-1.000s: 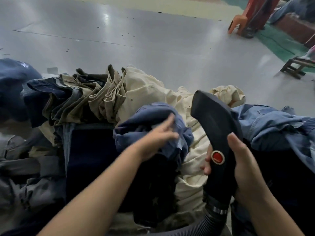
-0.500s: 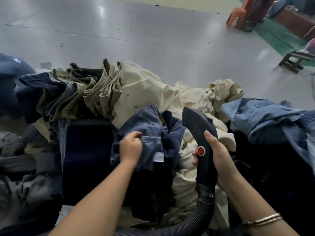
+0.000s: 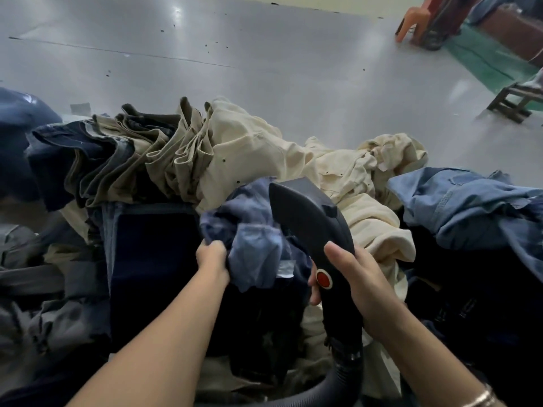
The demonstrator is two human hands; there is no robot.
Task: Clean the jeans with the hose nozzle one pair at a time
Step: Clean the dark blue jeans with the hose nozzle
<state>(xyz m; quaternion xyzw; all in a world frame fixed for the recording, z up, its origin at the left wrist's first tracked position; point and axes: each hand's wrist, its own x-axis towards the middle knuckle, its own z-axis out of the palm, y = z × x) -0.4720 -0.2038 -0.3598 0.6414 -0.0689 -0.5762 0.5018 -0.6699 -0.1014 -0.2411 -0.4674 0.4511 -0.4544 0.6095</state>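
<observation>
Left hand (image 3: 212, 259) bunches the blue jeans (image 3: 252, 248) in a tight fist at the centre of the heap, while the right hand (image 3: 357, 284) wraps the hose nozzle (image 3: 308, 221), its head touching that cloth. Loose folds could bunch under the head, and neighbouring cream trousers (image 3: 264, 160) may snag and get dragged along.

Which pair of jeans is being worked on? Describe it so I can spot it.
Find the big cream trousers across the heap's middle. Just below, the left hand grips bunched, faded blue jeans beside the black nozzle. Neighbours are dark navy or cream.
</observation>
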